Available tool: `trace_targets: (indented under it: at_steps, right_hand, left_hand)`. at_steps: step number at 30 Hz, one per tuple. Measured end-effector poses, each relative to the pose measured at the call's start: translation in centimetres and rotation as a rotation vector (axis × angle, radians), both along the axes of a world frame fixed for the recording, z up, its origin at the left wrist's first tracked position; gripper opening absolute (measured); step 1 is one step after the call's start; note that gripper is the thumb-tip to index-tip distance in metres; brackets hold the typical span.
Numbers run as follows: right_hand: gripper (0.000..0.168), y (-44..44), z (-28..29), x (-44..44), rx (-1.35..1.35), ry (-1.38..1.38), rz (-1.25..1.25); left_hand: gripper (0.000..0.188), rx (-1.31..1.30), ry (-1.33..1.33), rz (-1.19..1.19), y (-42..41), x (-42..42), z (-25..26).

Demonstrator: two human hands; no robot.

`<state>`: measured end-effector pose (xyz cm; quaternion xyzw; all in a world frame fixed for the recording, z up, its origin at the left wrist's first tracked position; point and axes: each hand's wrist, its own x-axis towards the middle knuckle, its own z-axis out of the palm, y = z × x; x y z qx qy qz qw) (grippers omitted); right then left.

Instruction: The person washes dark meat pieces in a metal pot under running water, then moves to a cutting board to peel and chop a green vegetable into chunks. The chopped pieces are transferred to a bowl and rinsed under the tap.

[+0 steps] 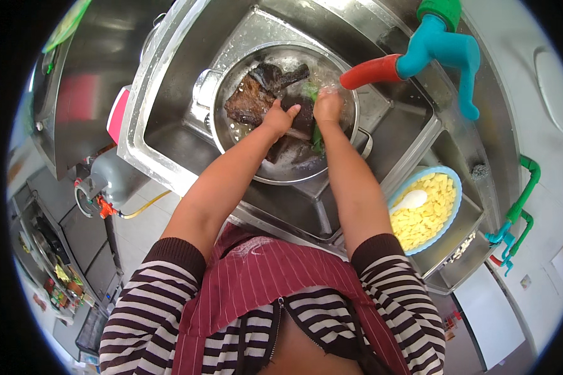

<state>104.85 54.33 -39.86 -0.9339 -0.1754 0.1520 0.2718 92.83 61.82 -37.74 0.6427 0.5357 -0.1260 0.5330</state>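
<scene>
A wide stainless-steel pot (218, 136) with side handles sits in the sink, holding several dark brown pieces of what looks like smoked meat (247, 101) in wet, cloudy water. My left hand (279, 121) grips one dark slab (300, 110) near the pot's middle; its lower fingers are partly hidden. Closed around a green, limp item (317, 140), my right hand (328, 107) is at the slab's right side. Whether the item is a cloth, a scrubber or leaves is unclear. Water splashes over the right knuckles, below the red spout of a teal tap (434, 42).
The stainless-steel sink (169, 133) surrounds the pot. At right stands a light-blue bowl (456, 206) of diced yellow pieces with a white scoop (413, 199). A steel-wool scrubber (478, 172) lies on the right ledge. A grey gas cylinder (115, 176) stands on the floor at left.
</scene>
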Motion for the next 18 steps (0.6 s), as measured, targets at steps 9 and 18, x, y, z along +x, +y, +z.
trace_targets:
  at_steps: [9, 18]
  right_hand:
    - [0.022, 1.5, 0.1, -2.1, 0.265, 0.325, -0.010]
    - [0.023, 1.1, 1.2, -2.7, 0.142, 0.022, 0.036]
  left_hand:
    - [0.047, 0.238, 0.058, -0.267, -1.6, -3.7, 3.6]
    - [0.033, 0.451, -0.021, -0.384, -2.0, -0.7, 5.6]
